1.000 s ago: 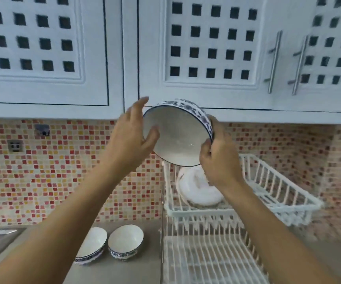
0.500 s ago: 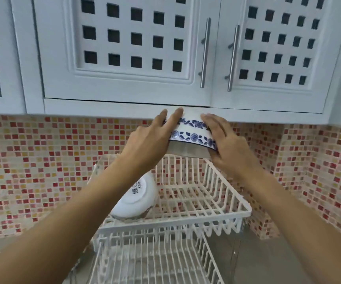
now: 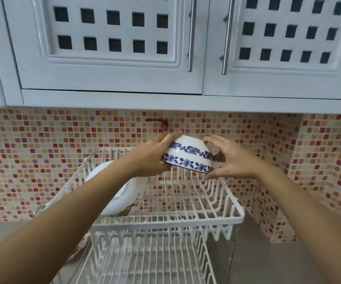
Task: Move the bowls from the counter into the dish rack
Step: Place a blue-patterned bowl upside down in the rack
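Head view, room to move: the white wire dish rack (image 3: 239,217) has two tiers, and most of the upper basket's floor is bare wire on the right side. Mosaic tile wall (image 3: 42,152) sits right behind it and wraps round on the right, with cabinets (image 3: 112,78) overhead.
Left hand (image 3: 152,158): curled round the left side of the bowl, fingers over its base, thumb side low, so it's got a proper grip.
Right hand (image 3: 230,160): fingers spread fairly wide, fingertips touching the bowl's right side near base and rim, more steadying than clamping.
Bowl (image 3: 188,155): upside down, slightly tilted, white with two blue flower bands, held above the back of the upper basket.
Other bowl (image 3: 114,193): plain white underside showing, leaning in the basket's left side, partly behind the left forearm.
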{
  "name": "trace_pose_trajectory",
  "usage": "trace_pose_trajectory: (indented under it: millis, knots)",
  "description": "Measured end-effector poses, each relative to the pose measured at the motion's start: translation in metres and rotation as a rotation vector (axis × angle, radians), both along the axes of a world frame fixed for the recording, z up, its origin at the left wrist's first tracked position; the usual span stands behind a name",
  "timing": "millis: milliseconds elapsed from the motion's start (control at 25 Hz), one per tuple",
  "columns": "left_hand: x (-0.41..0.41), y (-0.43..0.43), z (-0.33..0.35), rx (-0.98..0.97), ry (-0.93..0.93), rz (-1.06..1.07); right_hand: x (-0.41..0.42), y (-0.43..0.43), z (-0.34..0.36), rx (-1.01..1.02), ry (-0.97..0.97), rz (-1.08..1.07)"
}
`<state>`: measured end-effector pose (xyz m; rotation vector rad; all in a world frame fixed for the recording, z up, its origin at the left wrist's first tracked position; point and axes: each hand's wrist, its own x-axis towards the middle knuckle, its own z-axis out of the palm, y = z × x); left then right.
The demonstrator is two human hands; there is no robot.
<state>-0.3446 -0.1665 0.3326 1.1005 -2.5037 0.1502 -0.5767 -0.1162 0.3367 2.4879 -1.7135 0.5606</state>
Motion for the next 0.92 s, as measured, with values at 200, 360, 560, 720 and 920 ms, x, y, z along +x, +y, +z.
trace_pose_trajectory:
  millis: [200,360,560,720,920]
  knots:
    - [-0.007,-0.009,0.007,0.410,-0.030,-0.036,0.001,-0.027,-0.019,-0.023,0.053,0.000]
    - [-0.017,-0.018,-0.010,0.387,-0.172,0.093,0.004,-0.043,-0.037,0.032,0.175,0.032]
    - [-0.032,-0.021,-0.037,0.335,-0.230,0.107,0.004,-0.046,-0.046,0.033,0.259,0.030]
    - [-0.033,-0.022,-0.046,0.280,-0.250,0.107,0.014,-0.045,-0.050,0.021,0.376,-0.010]
    - [-0.036,-0.017,-0.051,0.207,-0.322,0.117,0.020,-0.040,-0.057,0.032,0.484,-0.027]
